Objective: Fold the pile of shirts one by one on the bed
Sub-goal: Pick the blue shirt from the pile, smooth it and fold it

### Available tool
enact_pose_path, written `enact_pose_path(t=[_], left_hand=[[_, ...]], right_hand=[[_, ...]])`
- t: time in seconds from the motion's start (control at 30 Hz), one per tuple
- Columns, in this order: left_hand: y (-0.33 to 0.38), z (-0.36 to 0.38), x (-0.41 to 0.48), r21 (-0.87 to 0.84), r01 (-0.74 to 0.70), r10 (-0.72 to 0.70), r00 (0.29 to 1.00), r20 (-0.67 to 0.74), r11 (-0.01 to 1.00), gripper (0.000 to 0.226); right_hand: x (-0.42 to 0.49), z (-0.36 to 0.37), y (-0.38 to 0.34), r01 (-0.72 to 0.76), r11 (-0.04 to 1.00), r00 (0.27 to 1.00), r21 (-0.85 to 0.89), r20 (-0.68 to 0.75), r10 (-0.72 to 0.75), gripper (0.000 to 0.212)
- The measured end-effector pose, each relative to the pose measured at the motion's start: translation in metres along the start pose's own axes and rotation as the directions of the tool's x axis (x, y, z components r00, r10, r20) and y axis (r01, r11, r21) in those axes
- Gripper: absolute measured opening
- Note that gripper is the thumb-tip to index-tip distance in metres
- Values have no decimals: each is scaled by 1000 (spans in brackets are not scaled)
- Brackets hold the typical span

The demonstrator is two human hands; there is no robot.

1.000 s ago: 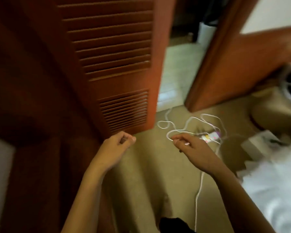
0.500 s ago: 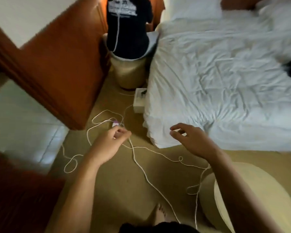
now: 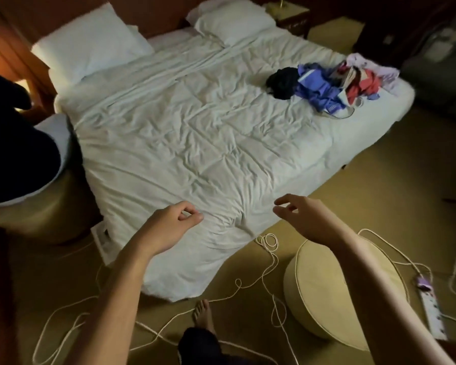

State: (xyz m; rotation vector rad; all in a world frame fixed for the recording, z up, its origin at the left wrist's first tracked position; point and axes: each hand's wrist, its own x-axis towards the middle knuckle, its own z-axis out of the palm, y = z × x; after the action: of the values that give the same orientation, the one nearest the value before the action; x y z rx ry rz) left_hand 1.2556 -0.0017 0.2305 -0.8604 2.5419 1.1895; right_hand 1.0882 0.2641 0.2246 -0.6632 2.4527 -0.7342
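**Finally facing the bed, shirts not touched yet**

Since half a second earlier the view had swung round from the door corner, so the whole rumpled white bed (image 3: 195, 133) came into frame, and both hands rode along out front.

The pile of shirts (image 3: 332, 85), a jumble of black, blue, red and lilac fabric, sat at the far right edge of the bed, well apart from either hand. Nothing looked folded yet, so I'd call this the approach, before shirt one. The next move probably meant walking round the right side, past the round cream pouf (image 3: 340, 293) and the loose white cord (image 3: 248, 285) strewn over the floor (trip risk, I'd guess), then lifting one shirt off the heap and spreading it flat on the open duvet.

Pose-wise, the left hand (image 3: 173, 222) hovered over the near corner of the bed, fingers loosely curled with thumb and forefinger close together, seemingly empty. The right hand (image 3: 303, 219) hung just off the bed edge, palm down, fingers relaxed and slightly spread, holding nothing. Both forearms reached forward, roughly level.
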Motion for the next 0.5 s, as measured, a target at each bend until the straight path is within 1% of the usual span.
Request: enact_pose_path(t=[0.13, 0.27, 0.33, 0.5], left_hand=[[26, -49, 68, 39, -103, 101, 993, 58, 994, 22], [59, -86, 127, 76, -200, 193, 977, 95, 977, 23], [77, -98, 155, 69, -240, 232, 966, 113, 968, 23], [122, -108, 219, 110, -280, 260, 951, 168, 954, 26]], right_hand=[[42, -16, -25, -71, 997, 995, 37, -67, 73, 33], [82, -40, -39, -104, 994, 980, 36, -165, 108, 33], [99, -54, -43, -118, 993, 975, 32, -187, 122, 33], [144, -91, -34, -145, 989, 967, 15, -208, 145, 31]])
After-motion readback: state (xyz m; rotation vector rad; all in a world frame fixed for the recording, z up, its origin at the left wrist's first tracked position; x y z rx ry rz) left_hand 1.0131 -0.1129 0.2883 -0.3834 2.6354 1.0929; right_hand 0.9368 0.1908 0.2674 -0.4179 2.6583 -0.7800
